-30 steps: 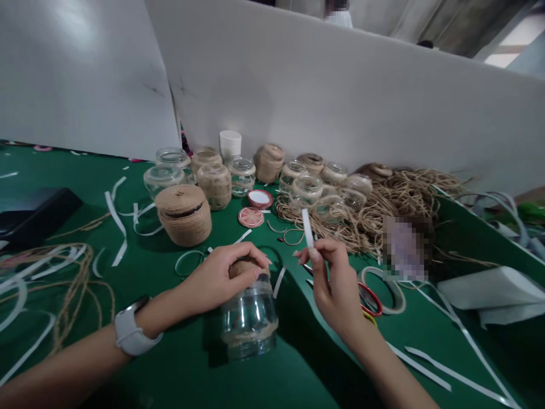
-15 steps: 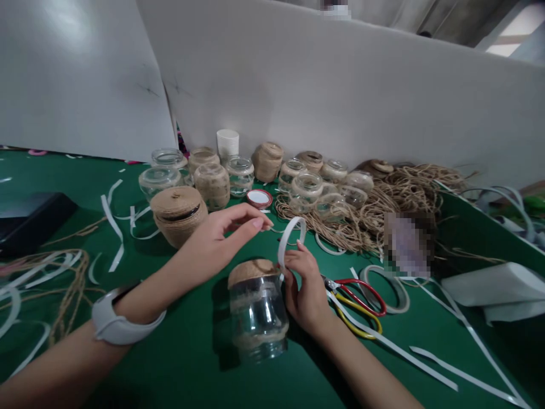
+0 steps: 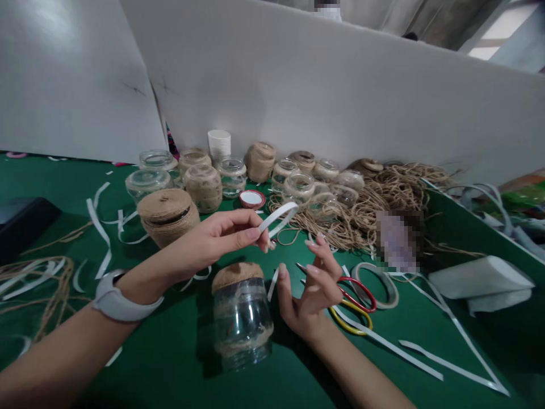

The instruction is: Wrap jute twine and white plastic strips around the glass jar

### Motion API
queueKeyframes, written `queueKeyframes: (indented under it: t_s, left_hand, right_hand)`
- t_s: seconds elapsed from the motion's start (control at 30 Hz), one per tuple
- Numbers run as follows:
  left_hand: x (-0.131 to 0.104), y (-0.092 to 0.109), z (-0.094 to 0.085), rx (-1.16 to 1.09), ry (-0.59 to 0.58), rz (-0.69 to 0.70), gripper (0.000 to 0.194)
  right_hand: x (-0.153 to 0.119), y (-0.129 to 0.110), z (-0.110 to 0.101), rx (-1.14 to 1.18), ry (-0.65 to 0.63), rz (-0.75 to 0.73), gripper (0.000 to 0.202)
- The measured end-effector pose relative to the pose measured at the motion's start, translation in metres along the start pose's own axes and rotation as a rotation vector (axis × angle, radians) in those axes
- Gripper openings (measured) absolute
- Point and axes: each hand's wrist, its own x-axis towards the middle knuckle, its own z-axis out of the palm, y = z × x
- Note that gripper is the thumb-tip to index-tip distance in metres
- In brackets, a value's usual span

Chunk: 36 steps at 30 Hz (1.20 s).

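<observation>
Between the thumb and fingers of my left hand (image 3: pixel 225 238) is a looped white strip (image 3: pixel 279 216), held above the table. My right hand (image 3: pixel 313 289) has its fingers apart and nothing gripped, just right of a glass jar (image 3: pixel 242 315). That jar stands upside down, with its twine-wrapped end (image 3: pixel 237 275) on top. A short white piece (image 3: pixel 273 284) shows beside my right thumb. Scissors with red and yellow handles (image 3: pixel 368 304) lie behind my right hand, their blades partly hidden by it.
Glass and twine-wrapped jars (image 3: pixel 203 187) stand at the back by white cups (image 3: pixel 219 145) and a red-rimmed lid (image 3: pixel 252 199). Loose twine (image 3: pixel 395 187) is heaped back right. A tape roll (image 3: pixel 389 292), white roll (image 3: pixel 483 278) and strips lie right. A lidded twine jar (image 3: pixel 166 216) stands left.
The white loop has passed from my right hand to my left. My right fingers have opened and come away from it. The camera view has shifted slightly.
</observation>
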Motion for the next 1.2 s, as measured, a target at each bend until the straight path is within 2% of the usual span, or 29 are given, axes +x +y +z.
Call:
queueKeyframes:
  t_s: [0.07, 0.17, 0.27, 0.37, 0.43, 0.5, 0.6, 0.67, 0.7, 0.8, 0.87, 0.97, 1.03, 1.1, 1.2]
  left_hand:
    - [0.002, -0.003, 0.000, 0.081, -0.039, 0.029, 0.024]
    - [0.004, -0.011, 0.006, 0.349, -0.066, 0.101, 0.023]
    - [0.004, -0.019, 0.013, 0.657, -0.051, 0.235, 0.021]
    - [0.004, -0.026, 0.017, 0.792, -0.132, 0.358, 0.022]
    - [0.003, -0.028, 0.018, 0.803, -0.177, 0.396, 0.025]
    - [0.002, -0.029, 0.019, 0.777, -0.136, 0.421, 0.023]
    - [0.001, -0.027, 0.019, 0.683, 0.073, 0.449, 0.019]
    - [0.001, -0.025, 0.018, 0.581, 0.209, 0.382, 0.033]
    - [0.002, -0.024, 0.017, 0.520, 0.236, 0.313, 0.037]
    - [0.004, -0.022, 0.015, 0.363, 0.159, 0.088, 0.035]
    - [0.005, -0.021, 0.016, 0.296, 0.086, 0.030, 0.035]
    - [0.006, -0.019, 0.019, 0.257, 0.086, 0.047, 0.028]
    - [0.006, -0.017, 0.020, 0.279, 0.122, 0.082, 0.025]
    - [0.005, -0.015, 0.020, 0.322, 0.176, 0.135, 0.022]
    - [0.003, -0.017, 0.018, 0.415, 0.272, 0.240, 0.016]
  right_hand:
    - [-0.002, 0.000, 0.002, 0.052, 0.021, 0.136, 0.052]
    - [-0.004, 0.003, 0.002, 0.129, -0.034, 0.313, 0.048]
    - [-0.004, 0.006, -0.001, 0.211, -0.090, 0.315, 0.047]
    - [-0.002, 0.007, -0.003, 0.210, -0.268, 0.277, 0.031]
    - [-0.001, 0.006, -0.003, 0.184, -0.342, 0.295, 0.015]
    - [-0.001, 0.005, -0.001, 0.197, -0.318, 0.298, 0.008]
    - [-0.003, 0.006, 0.001, 0.273, -0.200, 0.290, 0.004]
    - [-0.005, 0.006, 0.001, 0.300, -0.145, 0.280, 0.006]
    - [-0.005, 0.007, 0.001, 0.301, -0.134, 0.252, 0.007]
    - [-0.002, 0.008, -0.001, 0.261, -0.116, 0.102, 0.010]
    - [0.003, 0.008, -0.004, 0.212, -0.138, 0.012, 0.014]
    - [0.010, 0.009, -0.008, 0.113, -0.214, -0.128, 0.019]
    - [0.012, 0.010, -0.010, 0.084, -0.219, -0.198, 0.026]
    - [0.011, 0.010, -0.010, 0.106, -0.193, -0.178, 0.040]
    - [0.006, 0.009, -0.005, 0.210, -0.111, -0.031, 0.057]
